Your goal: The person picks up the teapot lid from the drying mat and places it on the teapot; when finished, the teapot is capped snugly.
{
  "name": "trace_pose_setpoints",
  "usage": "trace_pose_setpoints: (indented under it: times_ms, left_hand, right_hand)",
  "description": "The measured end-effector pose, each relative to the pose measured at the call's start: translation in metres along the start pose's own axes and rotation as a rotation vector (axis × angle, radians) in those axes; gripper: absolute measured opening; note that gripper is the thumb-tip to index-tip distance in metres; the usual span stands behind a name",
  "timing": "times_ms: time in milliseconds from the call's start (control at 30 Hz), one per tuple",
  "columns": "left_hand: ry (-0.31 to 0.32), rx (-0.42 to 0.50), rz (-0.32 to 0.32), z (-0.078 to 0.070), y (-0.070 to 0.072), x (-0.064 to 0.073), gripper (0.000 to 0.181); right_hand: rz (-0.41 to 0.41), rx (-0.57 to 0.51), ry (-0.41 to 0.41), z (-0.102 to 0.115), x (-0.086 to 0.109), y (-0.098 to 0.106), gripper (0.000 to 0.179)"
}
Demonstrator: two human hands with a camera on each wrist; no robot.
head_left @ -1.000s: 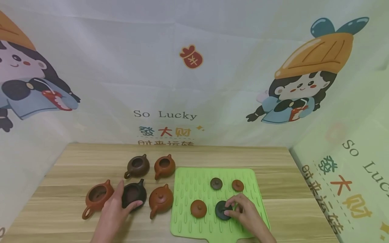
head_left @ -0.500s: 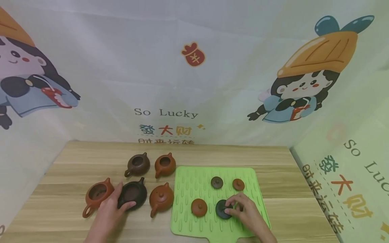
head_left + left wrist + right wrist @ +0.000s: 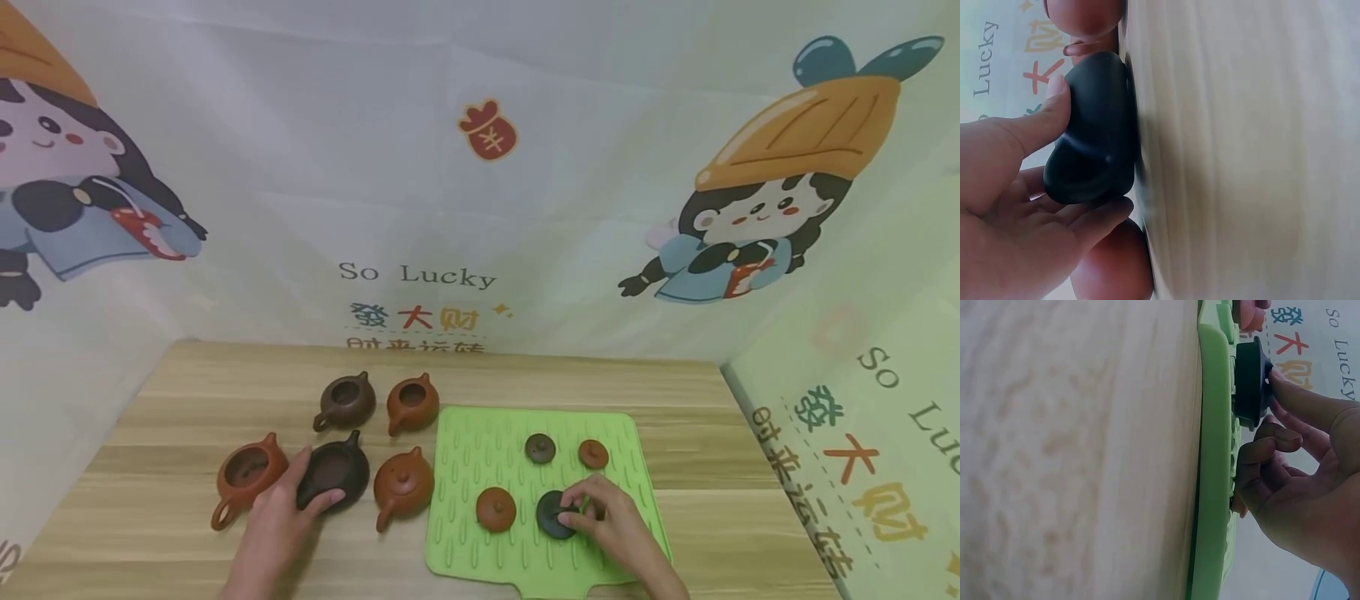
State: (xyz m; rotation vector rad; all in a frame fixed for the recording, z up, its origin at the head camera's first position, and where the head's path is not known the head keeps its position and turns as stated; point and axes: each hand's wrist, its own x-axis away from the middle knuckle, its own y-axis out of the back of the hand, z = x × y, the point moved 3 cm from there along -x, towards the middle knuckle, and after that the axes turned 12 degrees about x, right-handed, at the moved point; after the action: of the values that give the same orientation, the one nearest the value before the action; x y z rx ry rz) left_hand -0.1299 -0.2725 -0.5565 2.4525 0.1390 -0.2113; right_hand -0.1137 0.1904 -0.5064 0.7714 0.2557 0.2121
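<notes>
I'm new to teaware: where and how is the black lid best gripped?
Likely by the knob, from above, with a thumb-and-finger pinch: the black lid is knob-up over the green mat, and the knob rises narrow from its middle. The right hand pinches it there.

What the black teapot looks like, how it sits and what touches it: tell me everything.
The black teapot has a squat, rounded body, matte and clay-like, with a short spout pointing away from the person. It is lidless, its dark interior showing. The left hand grips it, thumb on the near side, fingers on the left; no handle is clearly visible. It is between two orange-brown teapots, low at the table; whether it rests there is unclear.
</notes>
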Motion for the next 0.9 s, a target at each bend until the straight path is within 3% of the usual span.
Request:
trace_pose_setpoints:
  times_ms: [167, 433, 700, 900]
  left_hand:
    - [-0.012, -0.009, -0.044, -0.001, -0.001, -0.001, 0.086]
    - [0.036, -0.015, -0.038, 0.0, -0.002, 0.002, 0.086]
    - [0.014, -0.02, -0.063, 0.0, -0.001, 0.002, 0.084]
    - [0.039, -0.014, -0.05, 0.002, -0.002, 0.002, 0.085]
  right_hand:
    - [0.004, -0.006, -0.014, 0.003, -0.002, 0.001, 0.015]
    - [0.027, -0.006, -0.056, 0.01, -0.006, 0.004, 0.013]
    - [-0.037, -0.017, 0.09, 0.012, -0.017, 0.006, 0.012]
    - [0.016, -0.05, 0.068, 0.026, -0.032, 0.004, 0.011]
